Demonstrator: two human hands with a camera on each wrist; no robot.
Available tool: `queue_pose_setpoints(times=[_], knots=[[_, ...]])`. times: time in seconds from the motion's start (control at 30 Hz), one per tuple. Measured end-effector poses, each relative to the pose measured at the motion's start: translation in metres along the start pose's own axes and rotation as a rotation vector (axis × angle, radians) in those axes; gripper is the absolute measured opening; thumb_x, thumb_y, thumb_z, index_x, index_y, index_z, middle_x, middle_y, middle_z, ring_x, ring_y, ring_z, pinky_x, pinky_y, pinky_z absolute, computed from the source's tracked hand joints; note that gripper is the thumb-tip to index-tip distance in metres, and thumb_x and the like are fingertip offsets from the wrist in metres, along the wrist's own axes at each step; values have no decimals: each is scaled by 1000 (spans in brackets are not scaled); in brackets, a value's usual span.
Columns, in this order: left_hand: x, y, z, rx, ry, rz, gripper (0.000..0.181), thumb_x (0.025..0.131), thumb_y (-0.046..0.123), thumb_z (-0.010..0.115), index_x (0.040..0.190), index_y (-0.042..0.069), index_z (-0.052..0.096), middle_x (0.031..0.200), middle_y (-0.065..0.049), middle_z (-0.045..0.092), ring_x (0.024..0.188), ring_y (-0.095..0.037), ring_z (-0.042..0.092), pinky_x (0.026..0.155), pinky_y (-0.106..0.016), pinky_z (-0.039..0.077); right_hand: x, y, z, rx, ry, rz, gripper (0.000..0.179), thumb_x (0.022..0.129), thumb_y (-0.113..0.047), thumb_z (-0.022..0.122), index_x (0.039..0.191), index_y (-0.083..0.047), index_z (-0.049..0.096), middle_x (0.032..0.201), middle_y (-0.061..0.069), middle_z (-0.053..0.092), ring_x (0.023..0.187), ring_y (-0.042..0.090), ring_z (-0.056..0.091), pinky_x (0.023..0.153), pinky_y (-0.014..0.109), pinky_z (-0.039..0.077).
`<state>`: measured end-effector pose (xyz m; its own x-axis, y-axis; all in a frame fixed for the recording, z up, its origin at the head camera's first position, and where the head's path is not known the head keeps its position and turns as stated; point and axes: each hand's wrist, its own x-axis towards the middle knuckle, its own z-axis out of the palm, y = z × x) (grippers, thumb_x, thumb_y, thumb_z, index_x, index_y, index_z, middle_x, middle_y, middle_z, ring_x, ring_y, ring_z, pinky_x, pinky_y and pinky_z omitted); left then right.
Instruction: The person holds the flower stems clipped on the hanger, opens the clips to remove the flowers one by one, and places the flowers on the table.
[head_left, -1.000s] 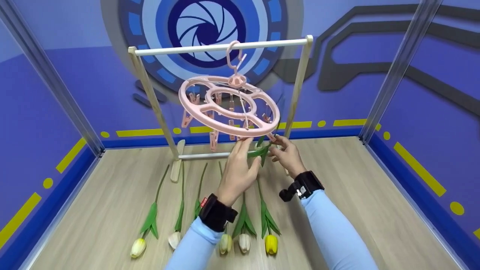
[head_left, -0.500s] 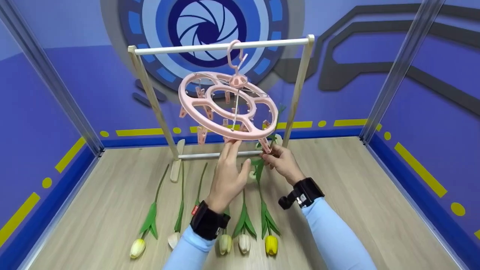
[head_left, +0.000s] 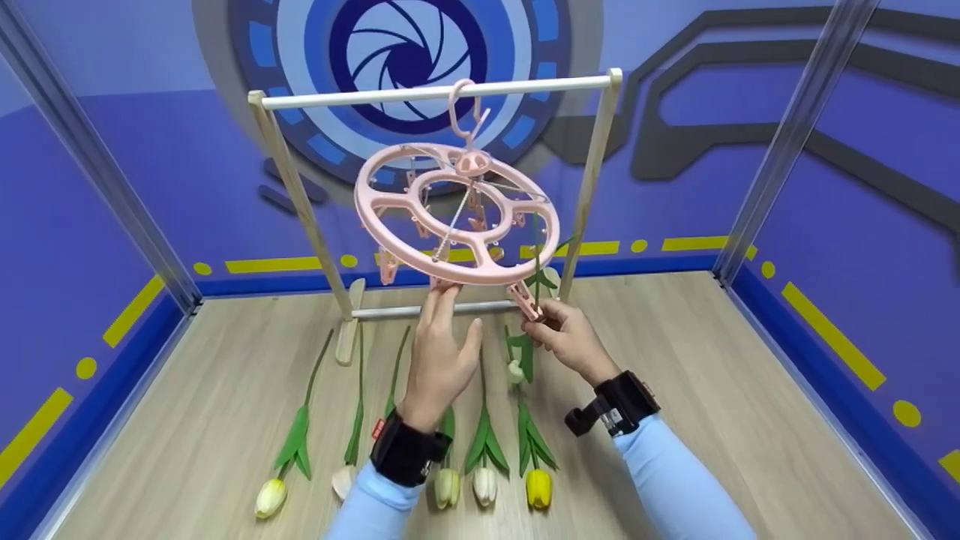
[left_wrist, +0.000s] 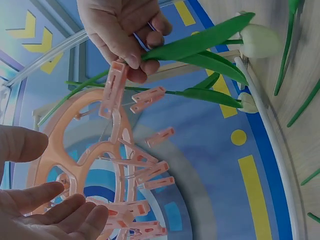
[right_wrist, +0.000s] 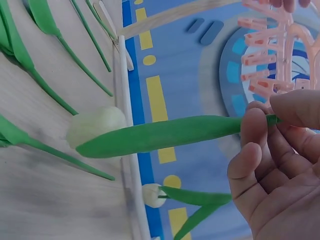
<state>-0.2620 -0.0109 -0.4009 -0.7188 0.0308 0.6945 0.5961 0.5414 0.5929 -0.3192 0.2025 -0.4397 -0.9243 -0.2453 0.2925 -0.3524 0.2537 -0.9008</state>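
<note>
A pink round clip hanger (head_left: pixel 450 266) hangs by its hook from a rack's top bar, tilted down toward the front. My right hand (head_left: pixel 571 339) pinches the stem of a white tulip (right_wrist: pixel 97 130) at the leaf base, flower pointing down. Its fingertips are right at a pink clip (left_wrist: pixel 114 90) on the hanger, and the stem runs up past that clip. My left hand (head_left: pixel 442 352) has its fingers extended, the tips at the hanger's front underside beside a clip. Another white tulip (left_wrist: pixel 212 96) hangs head down behind, at the hanger's right side.
Several tulips lie in a row on the wooden table, stems toward the rack, among them a yellow tulip (head_left: pixel 538 489) and a cream tulip (head_left: pixel 270 499). The wooden rack (head_left: pixel 300 195) stands around the hanger, its white lower bar (head_left: pixel 405 311) near the table. Blue panels enclose the back and sides.
The hanger has turned, its front clips shifting left, and my left hand has moved left with it. My right hand has lowered slightly to the front clip with the tulip.
</note>
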Motion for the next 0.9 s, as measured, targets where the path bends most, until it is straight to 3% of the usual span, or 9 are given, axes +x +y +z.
queue_pose_setpoints(times=[0.13, 0.43, 0.7, 0.9], knots=[[-3, -2, 3, -20, 14, -2, 53, 92, -2, 69, 142, -10, 53, 147, -25, 51, 141, -38, 46, 117, -49, 37, -7, -7, 0, -11, -1, -40, 11, 97, 8, 62, 105, 15, 64, 93, 33, 65, 73, 19, 56, 61, 19, 43], [-13, -1, 11, -79, 18, -21, 51, 92, -2, 68, 140, -8, 55, 146, -23, 53, 150, -43, 32, 122, -53, 28, -21, -10, 1, 13, -3, -125, 13, 97, -2, 68, 108, 7, 68, 87, 17, 66, 71, 13, 57, 63, 20, 46], [-14, -3, 14, -145, -42, -63, 47, 97, 5, 67, 141, -6, 56, 141, -23, 58, 138, -40, 49, 111, -55, 42, -30, -13, 5, 22, -33, -156, 14, 99, -3, 67, 108, 7, 67, 86, 17, 66, 71, 9, 56, 64, 21, 47], [-7, -3, 21, -292, -135, -107, 44, 103, 9, 62, 144, -4, 54, 143, -23, 56, 128, -38, 56, 96, -48, 53, -34, -16, 10, 42, -35, -154, 14, 99, -4, 67, 105, 9, 67, 88, 19, 69, 75, 13, 61, 68, 21, 48]])
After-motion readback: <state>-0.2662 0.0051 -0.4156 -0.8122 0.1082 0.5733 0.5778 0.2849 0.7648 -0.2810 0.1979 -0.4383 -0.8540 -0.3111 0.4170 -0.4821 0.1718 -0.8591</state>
